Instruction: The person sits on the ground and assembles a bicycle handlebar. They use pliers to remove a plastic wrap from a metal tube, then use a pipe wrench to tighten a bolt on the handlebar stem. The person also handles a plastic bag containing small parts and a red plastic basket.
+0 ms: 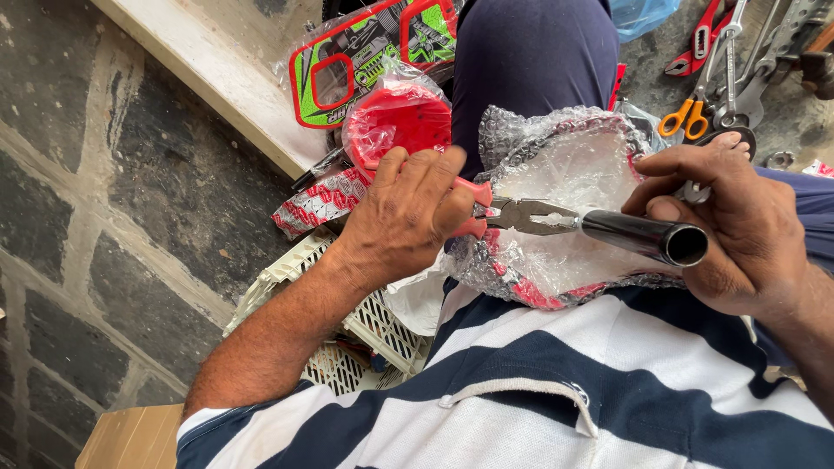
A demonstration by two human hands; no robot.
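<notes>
The left hand (408, 213) has its grip pressed together around the red handles of a pair of grey steel pliers (521, 214), whose nose meets the near end of a glossy black metal tube (643, 236). The right hand (738, 230) wraps the tube's open far end, fingers curled over it and thumb along the side; its grip also pinches a small silvery part (695, 193) that is too hidden to identify. Pliers and tube sit over a red-edged object swaddled in clear bubble wrap (556, 174), resting on the person's lap above a navy-and-white striped shirt (556, 391). Behind the left hand lies a round red item in a clear plastic bag (404, 117), and further back a green-and-red packaged card (347, 61) cut off by the top edge. Below the left forearm stands a white plastic lattice basket (373, 330); its contents are mostly hidden by the arm. At upper right, orange-handled scissors (685, 117) and red-handled cutters (699, 39) lie among grey spanners (764, 61) on the stone floor (104, 217), partly out of frame.
</notes>
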